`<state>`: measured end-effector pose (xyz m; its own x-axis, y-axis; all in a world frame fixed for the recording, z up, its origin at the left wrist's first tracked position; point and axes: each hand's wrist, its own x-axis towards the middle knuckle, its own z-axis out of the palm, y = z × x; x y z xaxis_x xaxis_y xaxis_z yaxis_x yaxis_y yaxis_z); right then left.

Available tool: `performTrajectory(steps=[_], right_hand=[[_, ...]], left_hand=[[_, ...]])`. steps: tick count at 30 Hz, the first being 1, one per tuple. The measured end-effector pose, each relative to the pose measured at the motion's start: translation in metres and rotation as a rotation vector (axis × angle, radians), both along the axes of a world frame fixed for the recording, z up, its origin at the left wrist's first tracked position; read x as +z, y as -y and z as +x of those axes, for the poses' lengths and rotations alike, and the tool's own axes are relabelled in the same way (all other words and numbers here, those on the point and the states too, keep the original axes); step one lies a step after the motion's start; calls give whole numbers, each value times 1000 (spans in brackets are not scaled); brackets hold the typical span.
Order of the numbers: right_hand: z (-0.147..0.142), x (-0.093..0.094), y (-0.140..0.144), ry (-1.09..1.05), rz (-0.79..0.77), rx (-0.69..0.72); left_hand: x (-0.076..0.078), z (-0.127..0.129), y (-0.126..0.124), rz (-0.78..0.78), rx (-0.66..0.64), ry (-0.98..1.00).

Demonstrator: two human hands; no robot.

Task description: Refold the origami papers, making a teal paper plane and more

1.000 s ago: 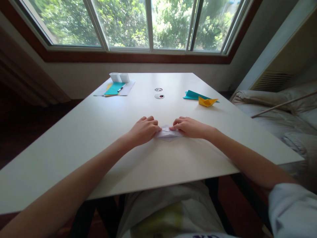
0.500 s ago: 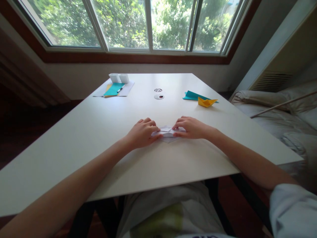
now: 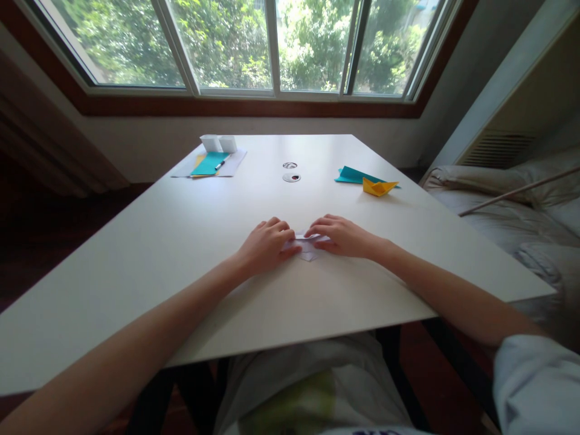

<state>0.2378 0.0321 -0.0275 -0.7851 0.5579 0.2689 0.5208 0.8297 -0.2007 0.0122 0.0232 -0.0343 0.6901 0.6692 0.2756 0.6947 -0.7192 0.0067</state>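
Observation:
A small folded sheet of white paper (image 3: 307, 246) lies on the white table, between my two hands. My left hand (image 3: 269, 241) grips its left side, thumb in front and fingers behind. On the right side, my right hand (image 3: 339, 235) holds the paper between thumb and fingers, its index finger reaching towards the middle fold. A pointed flap of the paper sticks out towards me. Both ends of the paper are partly hidden by my hands.
To the right stand a yellow paper boat (image 3: 379, 187) and a teal paper plane (image 3: 351, 174). At the back left lie teal paper (image 3: 209, 164), white sheets and a pen (image 3: 222, 162), near two white paper boxes (image 3: 218, 144). Two round cable holes (image 3: 291, 177) sit mid-table.
My right hand has slid left towards the middle of the paper. My left hand has shifted slightly right. The paper's upper folds now look narrower between my hands.

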Motion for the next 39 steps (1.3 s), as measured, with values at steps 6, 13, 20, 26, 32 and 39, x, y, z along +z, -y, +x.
performTrajectory(steps=[6,13,20,26,32,39], right_hand=[[-1,-1,-2,-5,-75,92],[1,4,0,11,-143,96],[7,13,0,-2,-316,139],[9,12,-2,24,-341,105],[13,5,-10,11,-372,142],[14,2,-12,13,-302,137]], left_hand=[[1,-3,-2,-20,-76,-11],[9,-6,4,-6,-281,0],[10,0,8,148,-348,-42],[12,3,14,302,-409,-179],[9,2,13,342,-393,-210],[5,4,8,213,-351,-102]])
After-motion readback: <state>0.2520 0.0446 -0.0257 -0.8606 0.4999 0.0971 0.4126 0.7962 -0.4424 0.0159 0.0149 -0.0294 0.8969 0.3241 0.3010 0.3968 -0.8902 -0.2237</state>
